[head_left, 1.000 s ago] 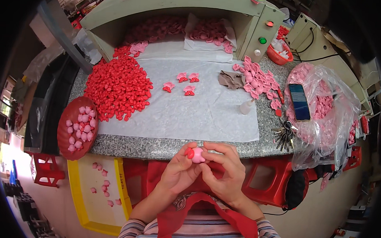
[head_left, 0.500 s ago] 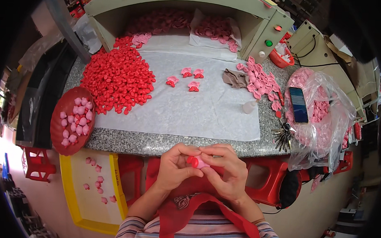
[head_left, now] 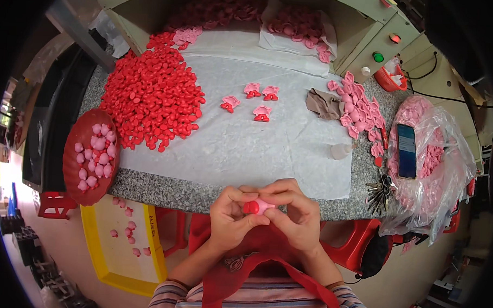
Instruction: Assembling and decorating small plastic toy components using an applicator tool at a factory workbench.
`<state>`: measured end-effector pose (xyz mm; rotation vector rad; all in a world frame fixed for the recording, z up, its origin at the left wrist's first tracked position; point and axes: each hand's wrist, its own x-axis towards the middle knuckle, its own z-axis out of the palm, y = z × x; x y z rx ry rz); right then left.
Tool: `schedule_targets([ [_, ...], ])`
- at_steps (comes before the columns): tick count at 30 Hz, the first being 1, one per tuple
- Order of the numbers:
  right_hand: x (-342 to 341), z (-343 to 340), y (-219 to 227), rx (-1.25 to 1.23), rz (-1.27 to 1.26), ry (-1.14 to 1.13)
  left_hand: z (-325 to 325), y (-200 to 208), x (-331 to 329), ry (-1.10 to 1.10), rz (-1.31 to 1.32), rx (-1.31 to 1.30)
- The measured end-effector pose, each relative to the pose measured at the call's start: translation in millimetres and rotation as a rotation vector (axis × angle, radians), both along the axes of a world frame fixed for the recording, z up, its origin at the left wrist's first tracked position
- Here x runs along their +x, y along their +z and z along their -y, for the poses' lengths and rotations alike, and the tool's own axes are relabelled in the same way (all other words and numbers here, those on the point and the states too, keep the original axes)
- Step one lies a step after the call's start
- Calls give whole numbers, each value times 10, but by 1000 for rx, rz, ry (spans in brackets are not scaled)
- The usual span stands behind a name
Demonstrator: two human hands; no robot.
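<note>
In front of the counter's near edge, my left hand point(head_left: 231, 216) and my right hand point(head_left: 296, 215) pinch a small pink plastic figure point(head_left: 262, 205) with red feet between their fingertips. The red part points toward my left hand, and fingers partly cover the pink body. Beyond my hands, several pink half-shells with red feet point(head_left: 262, 113) lie on white paper point(head_left: 230, 159). To their left is a large heap of small red pieces point(head_left: 151, 96). Loose pink pieces point(head_left: 359, 106) are piled at the right, next to a brown cloth point(head_left: 323, 104).
A red bowl point(head_left: 72, 142) of pink figures stands at the left, above a yellow-rimmed tray point(head_left: 159, 248). On the right are a small bottle point(head_left: 341, 151), keys point(head_left: 379, 192), and a phone point(head_left: 406, 151) on a plastic bag point(head_left: 438, 196) of pink pieces. An open-fronted machine point(head_left: 364, 41) spans the back.
The whole view has shifted a little. Both hands still grip the figure, whose pink body now shows more between the fingers. The pieces on the paper have stayed where they were.
</note>
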<state>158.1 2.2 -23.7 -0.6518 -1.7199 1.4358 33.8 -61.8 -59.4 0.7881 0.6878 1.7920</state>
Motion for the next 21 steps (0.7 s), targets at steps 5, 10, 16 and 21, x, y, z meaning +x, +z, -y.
schedule_targets([
  [5, -66, -125, 114, -719, -203, 269, -149, 28, -14, 175, -320, 90],
  [10, -64, -186, 48, -840, -158, 269, -195, 36, -139, 185, -895, 33],
  [16, -22, -300, -108, -764, -79, 295, -224, -29, 40, 242, -435, -128],
  [21, 18, -391, -191, -645, -10, 296, -256, -148, 80, 252, -552, -162],
])
